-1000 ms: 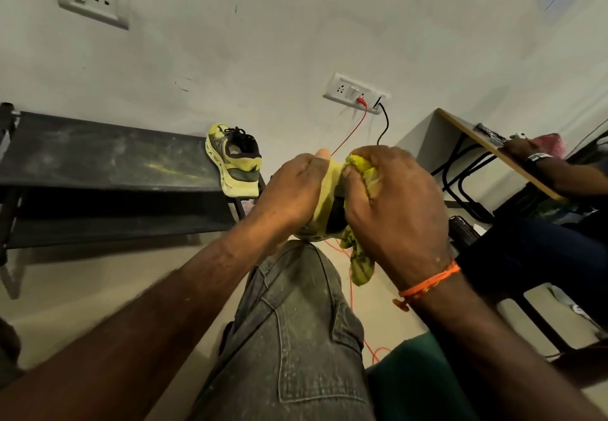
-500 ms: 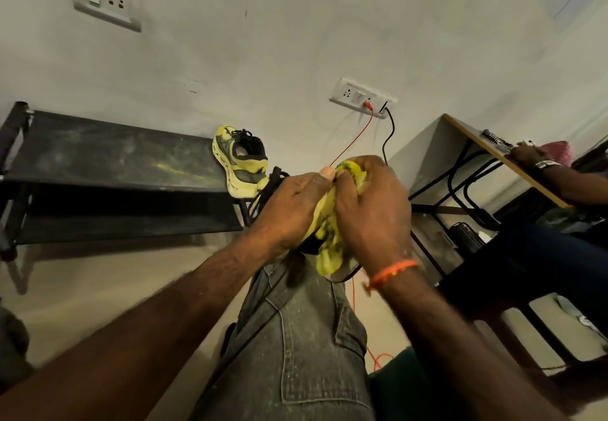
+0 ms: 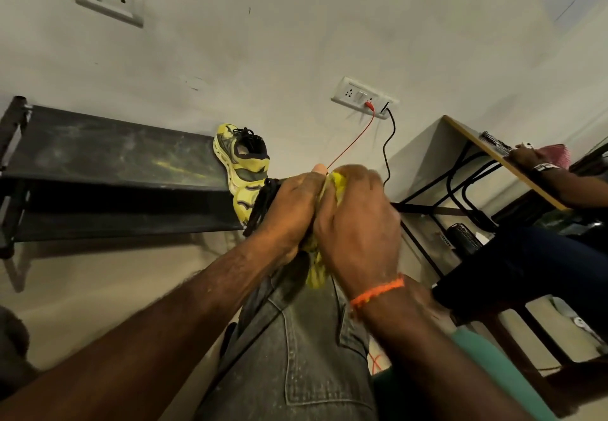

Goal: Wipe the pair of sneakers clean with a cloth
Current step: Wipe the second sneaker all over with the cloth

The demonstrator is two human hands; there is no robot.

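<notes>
Gripping, left hand point(image 3: 289, 213) and right hand point(image 3: 357, 223) together over the near knee, a yellow sneaker point(image 3: 245, 203) and cloth point(image 3: 316, 272), toe pointing far-left toward its mate point(image 3: 241, 154) lying lengthwise along the shelf point(image 3: 108, 154).

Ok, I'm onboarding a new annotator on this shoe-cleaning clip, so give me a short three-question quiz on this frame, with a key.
1. True or false: both sneakers are in the person's hands.
2. Multiple choice: the cloth in the right hand is A) white, B) yellow, C) blue.
3. Fill in: the red cable runs up to the wall ____.

Key
1. False. One sneaker sits on the black bench; the left hand holds the other sneaker.
2. B. The right hand grips a yellow cloth against that shoe.
3. socket. The red cable plugs into the socket.
</notes>
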